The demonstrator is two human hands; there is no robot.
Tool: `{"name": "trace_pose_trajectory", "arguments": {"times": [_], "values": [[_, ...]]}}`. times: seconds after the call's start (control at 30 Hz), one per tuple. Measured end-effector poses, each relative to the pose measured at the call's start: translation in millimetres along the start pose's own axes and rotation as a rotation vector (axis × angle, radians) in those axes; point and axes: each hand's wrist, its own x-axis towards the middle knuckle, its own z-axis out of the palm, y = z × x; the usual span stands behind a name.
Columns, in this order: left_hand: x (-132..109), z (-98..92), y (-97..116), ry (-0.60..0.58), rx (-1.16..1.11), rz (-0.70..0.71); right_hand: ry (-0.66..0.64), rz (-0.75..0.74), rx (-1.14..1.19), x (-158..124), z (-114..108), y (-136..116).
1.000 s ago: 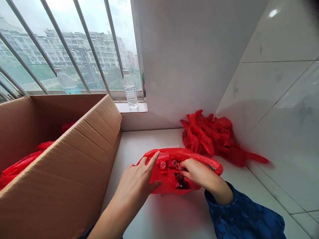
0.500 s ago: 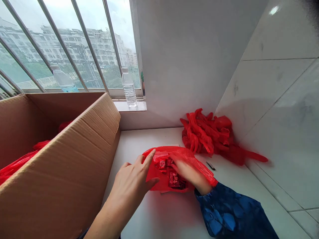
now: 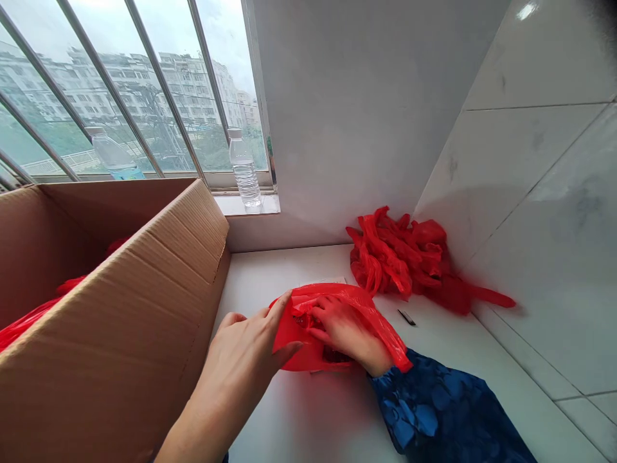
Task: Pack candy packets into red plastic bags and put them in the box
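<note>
A red plastic bag (image 3: 308,354) lies open on the white surface, with small shiny red-wrapped packets (image 3: 301,319) inside. My left hand (image 3: 250,344) is at the bag's left side, thumb and index finger apart, the index fingertip touching the rim. Inside the bag, my right hand (image 3: 344,331) spreads its fingers over the packets, thumb apart from the index finger. The bag's red film drapes over the back of that hand and wrist. Most packets are hidden beneath my right hand, so their number does not show.
A large open cardboard box (image 3: 120,308) stands at the left, with red plastic (image 3: 33,318) inside. Crumpled red bags (image 3: 400,251) lie in the back right corner near a small dark object (image 3: 406,317). A clear water bottle (image 3: 245,173) stands on the window sill.
My right hand has moved a little left and now covers packets that showed before. My left hand stays at the bag's rim. The whole view has shifted slightly.
</note>
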Motion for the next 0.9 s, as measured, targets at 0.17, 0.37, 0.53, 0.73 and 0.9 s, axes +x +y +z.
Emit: {"name": "trace_pose_trajectory", "arguments": {"times": [0.17, 0.37, 0.53, 0.73, 0.9], "values": [[-0.4, 1.6, -1.0, 0.022, 0.032, 0.012, 0.05, -0.004, 0.043, 7.9, 15.8, -3.5], [-1.5, 2.7, -2.9, 0.042, 0.014, 0.014, 0.063, 0.065, 0.24, 11.8, 13.3, 0.5], [-0.8, 1.5, -1.5, 0.037, 0.011, -0.04, 0.039, 0.056, 0.461, 5.7, -21.5, 0.5], [2.2, 0.4, -0.5, 0.06, 0.018, -0.052, -0.006, 0.14, 0.833, -7.5, -65.9, -4.9], [2.6, -1.5, 1.9, 0.051, 0.019, -0.091, 0.01, 0.166, 0.5, -16.9, -79.4, -0.8]]}}
